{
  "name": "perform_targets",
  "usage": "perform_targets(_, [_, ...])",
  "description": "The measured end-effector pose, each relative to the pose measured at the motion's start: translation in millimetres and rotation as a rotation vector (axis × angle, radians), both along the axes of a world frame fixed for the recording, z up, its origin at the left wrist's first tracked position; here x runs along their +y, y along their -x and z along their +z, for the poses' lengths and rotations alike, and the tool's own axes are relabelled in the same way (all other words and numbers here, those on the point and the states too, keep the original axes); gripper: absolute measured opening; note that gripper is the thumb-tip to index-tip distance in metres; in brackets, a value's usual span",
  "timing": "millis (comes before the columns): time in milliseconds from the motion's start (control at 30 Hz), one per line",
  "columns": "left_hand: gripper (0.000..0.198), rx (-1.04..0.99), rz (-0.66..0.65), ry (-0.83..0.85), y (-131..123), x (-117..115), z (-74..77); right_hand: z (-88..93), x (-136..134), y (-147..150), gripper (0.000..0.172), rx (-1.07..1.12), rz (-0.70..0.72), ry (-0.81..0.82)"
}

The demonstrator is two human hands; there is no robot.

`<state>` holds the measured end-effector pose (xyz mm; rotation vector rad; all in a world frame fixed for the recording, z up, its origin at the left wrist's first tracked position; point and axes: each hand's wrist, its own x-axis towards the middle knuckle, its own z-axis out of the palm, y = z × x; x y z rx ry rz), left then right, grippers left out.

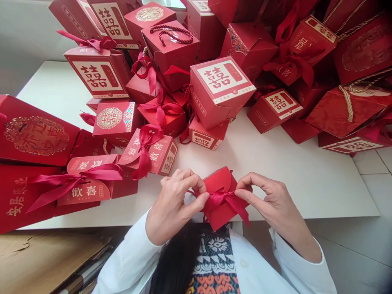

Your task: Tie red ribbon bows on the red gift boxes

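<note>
Head view: pile of red gift boxes (222,87) is cut off at the top and right edges, the back ones overlap, and most print is too small to read. Small red box (219,183) is partly covered by fingers, its lower corner hidden by dark hair (177,261). Matte card, rounded flaps, shiny creased satin ribbon (228,200). It sits at the near edge of the white tabletop (290,175); can't tell if it rests there. Left hand (173,206) and right hand (272,204) each pinch the ribbon, fingers curled tight.
</note>
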<state>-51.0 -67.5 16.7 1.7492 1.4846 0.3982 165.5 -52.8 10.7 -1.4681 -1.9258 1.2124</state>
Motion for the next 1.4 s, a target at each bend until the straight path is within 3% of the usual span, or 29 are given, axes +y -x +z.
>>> perform_targets(133, [0.017,-0.08,0.028,0.006,3,0,-3.5,-0.3,1,0,0.015,-0.057,-0.03,-0.114])
perform_targets(233, [0.017,-0.183,0.035,0.022,4,3,-7.1,4.9,-3,1,0.005,-0.116,-0.022,-0.401])
perform_targets(300, [0.017,-0.224,0.018,0.046,5,6,-9.1,9.5,-10,5,0.017,-0.124,0.09,-0.583])
perform_targets(433, [0.019,-0.254,-0.035,0.083,7,9,-12.3,8.9,-23,26,0.019,-0.219,0.345,-0.766])
perform_targets(533, [0.021,-0.287,-0.057,0.103,8,10,-14.3,1.3,-27,40,0.018,-0.345,0.389,-0.884])
perform_targets(633, [0.019,-0.302,-0.036,0.096,8,11,-15.1,-2.7,-29,41,0.02,-0.256,0.386,-0.952])
perform_targets(733, [0.017,-0.301,-0.024,0.059,7,11,-14.3,-2.5,-33,30,0.017,-0.021,0.263,-0.869])
perform_targets(900, [0.014,-0.298,-0.047,-0.056,6,1,-8.3,-3.0,-34,20,0.007,0.195,-0.245,-0.32])
perform_targets(967, [0.011,-0.266,-0.063,-0.117,4,-8,-4.2,-2.1,-27,23,0.004,0.251,-0.363,-0.152])
perform_targets(1100, [0.007,-0.171,-0.088,-0.186,1,-23,2.5,3.5,-7,34,0.005,0.275,-0.328,-0.05])
perform_targets(1267, [0.009,-0.144,0.027,-0.183,-1,-23,1.5,6.7,1,34,0.005,0.236,-0.273,-0.041])
perform_targets(1400, [0.013,-0.157,0.091,-0.105,0,-15,-2.2,6.4,-4,26,0.003,0.235,-0.138,-0.17])
